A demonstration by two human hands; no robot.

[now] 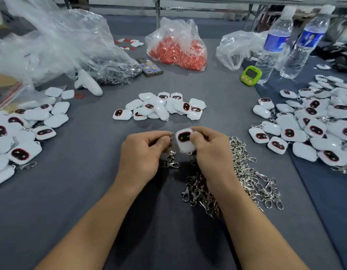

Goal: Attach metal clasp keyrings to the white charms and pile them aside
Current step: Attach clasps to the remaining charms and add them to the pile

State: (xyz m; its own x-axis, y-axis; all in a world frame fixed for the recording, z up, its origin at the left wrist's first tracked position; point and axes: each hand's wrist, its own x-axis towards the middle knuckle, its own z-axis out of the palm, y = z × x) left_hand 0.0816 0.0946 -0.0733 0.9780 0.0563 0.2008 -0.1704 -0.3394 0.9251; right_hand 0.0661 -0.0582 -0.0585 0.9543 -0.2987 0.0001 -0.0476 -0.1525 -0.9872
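Mid-batch: left grip (pixel 143 152) pinches a clasp keyring (pixel 171 152), right grip (pixel 207 151) holds a white charm (pixel 185 141), touching at centre, join not visible. Finished piles (pixel 314 121) at 3 and 9 o'clock. Bare charms (pixel 161 108) at 12 and loose clasps (pixel 246 172) at 4 remain.

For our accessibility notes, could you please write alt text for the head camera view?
The left hand pinches a metal keyring beside a white charm held in the right hand above a grey table. Charm piles lie around, loose clasps at right.
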